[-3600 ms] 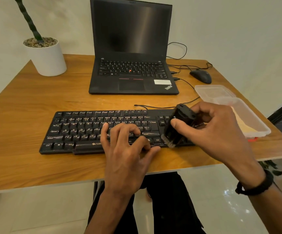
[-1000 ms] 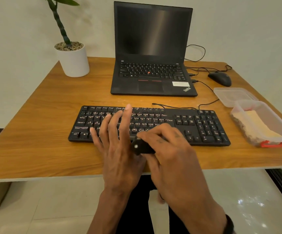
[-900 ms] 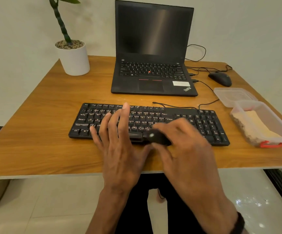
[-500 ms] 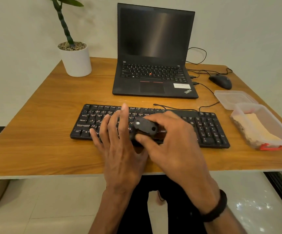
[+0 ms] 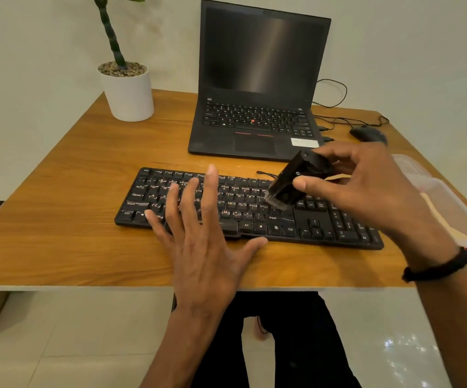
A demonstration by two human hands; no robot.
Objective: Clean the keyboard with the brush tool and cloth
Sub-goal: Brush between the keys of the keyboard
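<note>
head view — black keyboard [image 5: 254, 208], white-lettered keys

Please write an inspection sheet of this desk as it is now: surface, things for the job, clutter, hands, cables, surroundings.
Surface: wooden desk, bare wood along the front edge.
Job's things: black keyboard lies flat; brush tool tilted, bristles down over the right-hand letter keys; cloth not identified.
Clutter: open laptop, screen dark; mouse; clear plastic container; white plant pot.
Hands: left hand flat, fingers straight on the keys; right hand has its grip on the brush tool.
Cables: thin black cables behind the laptop.
Surroundings: plain wall, pale tiled floor.
</note>
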